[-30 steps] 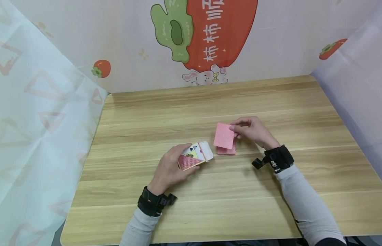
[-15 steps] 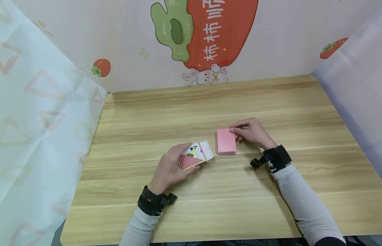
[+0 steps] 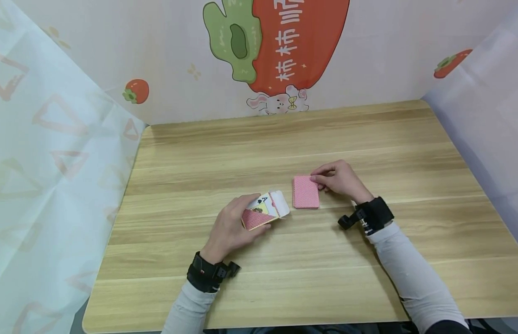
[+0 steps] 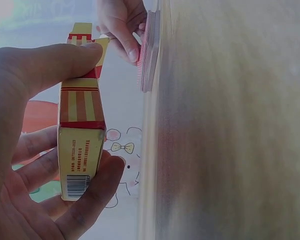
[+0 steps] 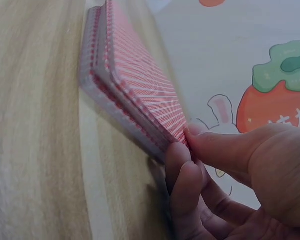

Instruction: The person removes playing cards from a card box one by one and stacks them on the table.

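Note:
My left hand point(image 3: 231, 229) holds a card box point(image 4: 81, 145) with its flap open, fingers on one side and thumb on the other. Through the box's cut-away front an ace shows in the head view; the left wrist view shows a barcode on its end. To the right of the box, a stack of red-backed playing cards point(image 3: 306, 191) lies face down on the table. My right hand point(image 3: 341, 180) pinches the upper right corner of the stack between thumb and fingers. In the right wrist view the stack's layers point(image 5: 140, 85) sit slightly uneven.
The wooden table point(image 3: 259, 287) spreads out on all sides of the hands. A printed backdrop point(image 3: 175, 55) stands at its far edge, and white cloth sheets point(image 3: 54, 185) hang at the left and right.
My right hand has lowered a packet of cards onto the stack, which now lines up as one pile. The left hand and the box have stayed in place.

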`<state>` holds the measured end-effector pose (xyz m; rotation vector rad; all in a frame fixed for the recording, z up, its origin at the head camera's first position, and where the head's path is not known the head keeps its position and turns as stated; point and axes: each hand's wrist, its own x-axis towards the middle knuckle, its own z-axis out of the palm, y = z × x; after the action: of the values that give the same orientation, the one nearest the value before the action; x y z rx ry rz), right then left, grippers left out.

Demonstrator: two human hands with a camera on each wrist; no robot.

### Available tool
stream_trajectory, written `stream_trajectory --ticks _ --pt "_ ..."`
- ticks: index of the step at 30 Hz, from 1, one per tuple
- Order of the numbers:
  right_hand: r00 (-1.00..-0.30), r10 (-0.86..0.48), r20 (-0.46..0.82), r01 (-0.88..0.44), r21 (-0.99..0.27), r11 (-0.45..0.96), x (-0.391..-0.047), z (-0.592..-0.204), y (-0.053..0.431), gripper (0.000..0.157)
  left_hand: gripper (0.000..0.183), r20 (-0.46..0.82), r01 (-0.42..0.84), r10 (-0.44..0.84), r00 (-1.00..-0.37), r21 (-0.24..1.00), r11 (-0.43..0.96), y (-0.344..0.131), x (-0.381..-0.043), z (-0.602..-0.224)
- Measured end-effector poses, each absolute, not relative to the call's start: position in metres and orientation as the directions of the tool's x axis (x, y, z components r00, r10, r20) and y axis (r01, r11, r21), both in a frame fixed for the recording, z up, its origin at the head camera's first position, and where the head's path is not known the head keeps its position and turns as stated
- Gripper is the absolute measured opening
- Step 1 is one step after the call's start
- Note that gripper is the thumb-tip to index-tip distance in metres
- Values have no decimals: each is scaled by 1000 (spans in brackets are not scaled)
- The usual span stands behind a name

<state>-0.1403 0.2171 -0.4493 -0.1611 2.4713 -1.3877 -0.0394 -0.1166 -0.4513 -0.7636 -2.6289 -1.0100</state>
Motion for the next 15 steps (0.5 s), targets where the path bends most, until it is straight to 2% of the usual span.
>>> stream_trajectory --ticks 15 --pt "-949 -217 -228 61 -810 583 -140 -449 215 26 78 362 530 387 -848 574 624 -116 -40 -451"
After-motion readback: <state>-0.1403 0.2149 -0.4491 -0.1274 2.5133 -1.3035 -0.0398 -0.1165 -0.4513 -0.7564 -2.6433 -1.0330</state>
